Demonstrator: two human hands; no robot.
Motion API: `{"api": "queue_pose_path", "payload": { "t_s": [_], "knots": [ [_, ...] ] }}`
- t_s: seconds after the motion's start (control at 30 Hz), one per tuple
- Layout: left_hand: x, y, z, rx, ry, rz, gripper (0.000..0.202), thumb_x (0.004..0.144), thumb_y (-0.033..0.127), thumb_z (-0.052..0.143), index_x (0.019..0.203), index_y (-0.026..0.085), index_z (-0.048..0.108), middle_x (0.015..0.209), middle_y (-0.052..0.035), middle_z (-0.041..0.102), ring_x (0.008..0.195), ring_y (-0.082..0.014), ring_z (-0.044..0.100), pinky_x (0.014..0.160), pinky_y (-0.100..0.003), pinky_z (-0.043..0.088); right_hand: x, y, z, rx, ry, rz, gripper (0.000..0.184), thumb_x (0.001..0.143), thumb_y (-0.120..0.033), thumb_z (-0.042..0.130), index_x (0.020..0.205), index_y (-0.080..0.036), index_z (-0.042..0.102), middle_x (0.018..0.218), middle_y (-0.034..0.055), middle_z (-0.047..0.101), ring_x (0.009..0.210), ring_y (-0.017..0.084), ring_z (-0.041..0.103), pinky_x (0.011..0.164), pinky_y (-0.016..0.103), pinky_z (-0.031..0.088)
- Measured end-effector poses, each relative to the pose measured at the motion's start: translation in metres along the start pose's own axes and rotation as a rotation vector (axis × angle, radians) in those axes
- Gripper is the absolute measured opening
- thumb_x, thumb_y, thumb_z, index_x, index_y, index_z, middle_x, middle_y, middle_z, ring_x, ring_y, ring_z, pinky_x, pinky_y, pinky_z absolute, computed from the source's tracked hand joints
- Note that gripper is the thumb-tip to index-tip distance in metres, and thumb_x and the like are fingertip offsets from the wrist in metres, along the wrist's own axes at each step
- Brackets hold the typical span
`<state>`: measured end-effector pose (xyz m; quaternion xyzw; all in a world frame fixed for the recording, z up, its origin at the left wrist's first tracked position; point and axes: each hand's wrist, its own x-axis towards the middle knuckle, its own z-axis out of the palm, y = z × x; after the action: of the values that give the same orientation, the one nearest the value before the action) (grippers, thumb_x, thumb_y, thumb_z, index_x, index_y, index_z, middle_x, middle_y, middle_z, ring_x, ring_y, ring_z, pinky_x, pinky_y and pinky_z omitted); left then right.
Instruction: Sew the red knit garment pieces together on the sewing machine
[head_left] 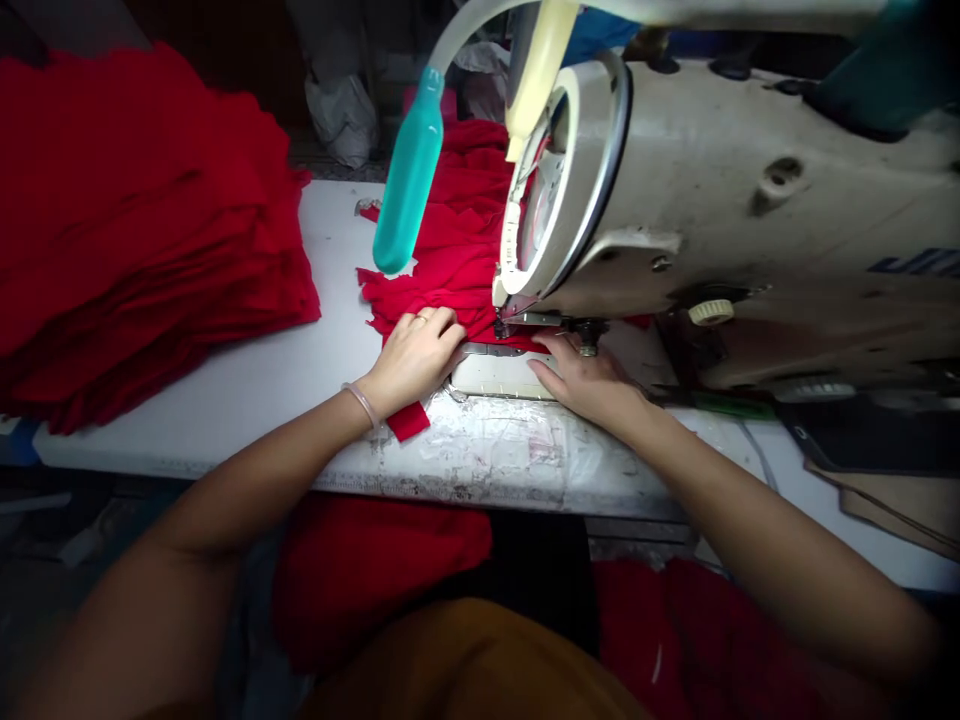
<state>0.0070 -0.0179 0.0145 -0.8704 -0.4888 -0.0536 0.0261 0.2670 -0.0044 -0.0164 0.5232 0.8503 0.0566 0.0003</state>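
Note:
Red fabric [465, 255] lies bunched on the sewing machine bed, its near edge passing under the presser foot [501, 325]. My left hand [420, 355] rests on this fabric left of the foot, its fingers curled down into the cloth and their tips partly hidden. To the right of the foot, my right hand [592, 380] has its thumb and forefinger apart. Its forefinger touches the fabric edge, while the thumb lies over the machine's pale bed plate [499, 375]. The sewing machine [750, 210] partly covers the right hand's other fingers. A small red scrap [409, 422] sits below my left wrist.
A tall stack of red cloth pieces [150, 240] stands on the white table [247, 385] at left. A teal-ended tube [409, 170] hangs over the fabric. More red cloth [375, 570] lies on my lap. A dark flat object [877, 430] is at right.

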Motion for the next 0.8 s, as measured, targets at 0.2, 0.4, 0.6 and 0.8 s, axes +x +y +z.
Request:
{"api": "queue_pose_path", "payload": {
  "t_s": [0.2,0.4,0.6,0.8],
  "knots": [
    [0.002,0.005,-0.023,-0.031,-0.122,-0.15,0.055,0.095,0.06,0.047,0.125,0.016,0.055,0.113,-0.0122,0.062,0.093,-0.0269,0.064,0.068,-0.031,0.045,-0.015,-0.005,-0.035,0.008,-0.044,-0.246,0.018,0.09,-0.026,0.049,0.094,-0.02,0.065,0.11,0.009,0.064,0.088,0.022,0.057,0.082,0.034,0.041],
    [0.002,-0.011,-0.047,0.093,-0.125,-0.389,0.053,0.099,0.056,0.038,0.113,0.012,0.064,0.098,-0.0149,0.068,0.09,-0.0322,0.066,0.073,-0.037,0.047,-0.05,-0.004,-0.039,0.186,0.044,-0.415,0.013,0.09,-0.019,0.05,0.084,-0.019,0.062,0.099,0.0074,0.066,0.099,0.024,0.054,0.085,0.035,0.039],
    [0.02,-0.01,-0.015,-0.068,0.017,0.053,0.056,0.096,0.058,0.047,0.135,0.02,0.054,0.134,-0.0151,0.054,0.12,-0.0306,0.054,0.094,-0.04,0.044,-0.015,-0.021,-0.027,0.11,-0.018,-0.098,0.033,0.097,-0.026,0.042,0.126,-0.017,0.055,0.13,0.0132,0.058,0.099,0.026,0.057,0.091,0.039,0.04],
    [0.001,-0.027,-0.022,-0.009,-0.131,-0.33,0.052,0.1,0.056,0.034,0.125,0.019,0.062,0.101,-0.012,0.068,0.089,-0.0279,0.066,0.076,-0.035,0.048,-0.024,-0.009,-0.049,0.312,-0.243,-0.334,0.009,0.08,-0.014,0.053,0.074,-0.019,0.055,0.085,0.0066,0.059,0.086,0.021,0.052,0.074,0.03,0.038]
  ]
}}
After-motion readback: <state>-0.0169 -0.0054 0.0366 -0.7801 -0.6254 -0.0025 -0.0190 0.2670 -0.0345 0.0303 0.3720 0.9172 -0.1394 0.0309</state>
